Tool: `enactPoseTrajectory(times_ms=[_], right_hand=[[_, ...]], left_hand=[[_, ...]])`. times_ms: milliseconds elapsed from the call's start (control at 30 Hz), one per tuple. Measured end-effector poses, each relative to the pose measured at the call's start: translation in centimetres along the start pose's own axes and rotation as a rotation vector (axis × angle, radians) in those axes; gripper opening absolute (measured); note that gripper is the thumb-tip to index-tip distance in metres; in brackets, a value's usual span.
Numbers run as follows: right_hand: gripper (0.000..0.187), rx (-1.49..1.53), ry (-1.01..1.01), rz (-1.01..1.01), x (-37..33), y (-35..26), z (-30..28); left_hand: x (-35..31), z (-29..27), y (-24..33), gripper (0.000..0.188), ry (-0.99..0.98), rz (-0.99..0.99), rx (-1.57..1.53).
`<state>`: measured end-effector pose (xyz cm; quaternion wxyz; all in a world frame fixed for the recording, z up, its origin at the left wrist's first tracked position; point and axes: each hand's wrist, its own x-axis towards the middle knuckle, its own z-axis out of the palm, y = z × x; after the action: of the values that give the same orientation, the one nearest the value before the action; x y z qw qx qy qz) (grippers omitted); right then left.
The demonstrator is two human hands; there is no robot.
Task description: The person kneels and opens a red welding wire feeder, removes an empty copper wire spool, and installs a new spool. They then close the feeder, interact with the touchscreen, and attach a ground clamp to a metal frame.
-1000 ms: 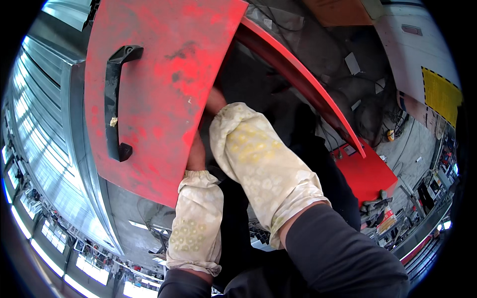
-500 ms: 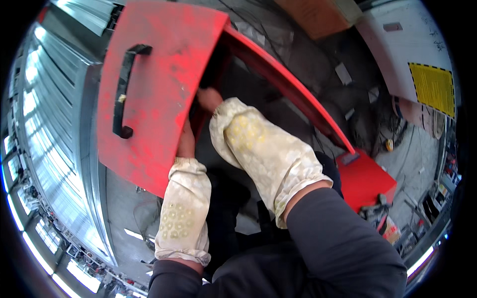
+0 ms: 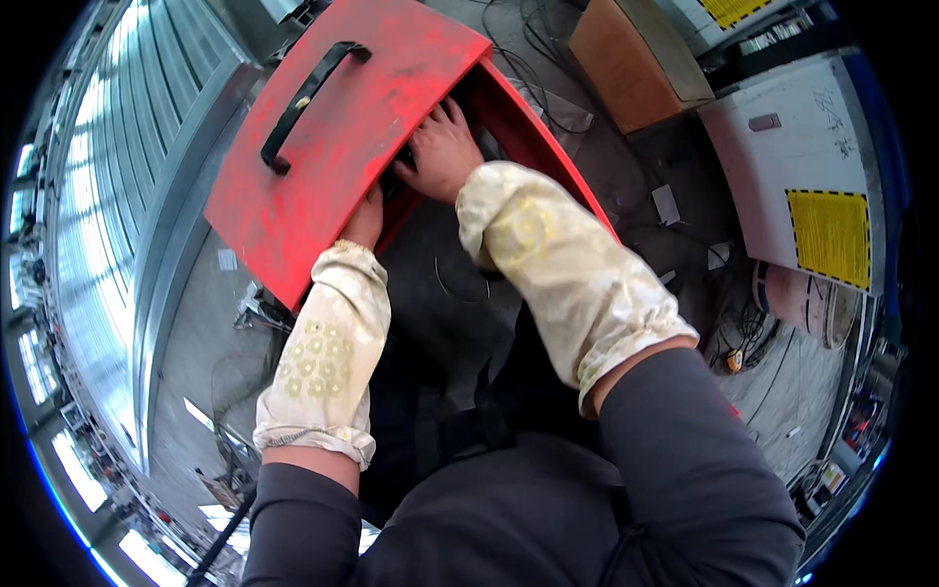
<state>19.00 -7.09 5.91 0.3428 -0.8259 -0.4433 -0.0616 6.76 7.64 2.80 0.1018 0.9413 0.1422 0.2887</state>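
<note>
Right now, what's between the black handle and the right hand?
In the head view, only scuffed red panel lies between the black handle and right hand.

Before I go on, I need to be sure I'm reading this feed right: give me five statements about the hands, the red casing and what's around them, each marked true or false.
1. The black handle is on the red casing. True.
2. The right hand shows more fully than the left hand, which is partly hidden by the casing's edge. True.
3. The right hand is gripping the black handle. False: it is at the casing's open side, away from the handle.
4. A cardboard box is to the right of the red casing in the view. True.
5. Both hands are gloved. False: they are bare; cream sleeve covers wrap the forearms.
</note>
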Motion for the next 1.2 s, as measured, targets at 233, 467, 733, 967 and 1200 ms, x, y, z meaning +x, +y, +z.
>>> enactPoseTrajectory(times_ms=[233, 467, 733, 967, 1200], right_hand=[[0.051, 0.244, 0.067, -0.393, 3.4, 1.7, -0.1], [0.052, 0.143, 0.005, -0.381, 2.9, 1.7, -1.1], [0.038, 0.263, 0.026, -0.361, 2.9, 0.4, -2.3], [0.034, 0.181, 0.019, -0.366, 2.3, 0.8, -1.5], [0.045, -0.113, -0.210, -0.324, 3.3, 1.1, 2.0]], left_hand=[[-1.4, -1.7, 0.6, 0.050, -0.186, -0.185, -0.040], [-8.9, -4.4, 2.5, 0.075, -0.336, -0.300, -0.014], [-19.3, -7.1, 0.3, 0.057, -0.696, -0.747, -0.171], [-17.4, -4.9, -1.0, 0.054, -0.609, -0.865, -0.230], [-16.8, -8.2, 0.1, 0.046, -0.487, -0.871, -0.174]])
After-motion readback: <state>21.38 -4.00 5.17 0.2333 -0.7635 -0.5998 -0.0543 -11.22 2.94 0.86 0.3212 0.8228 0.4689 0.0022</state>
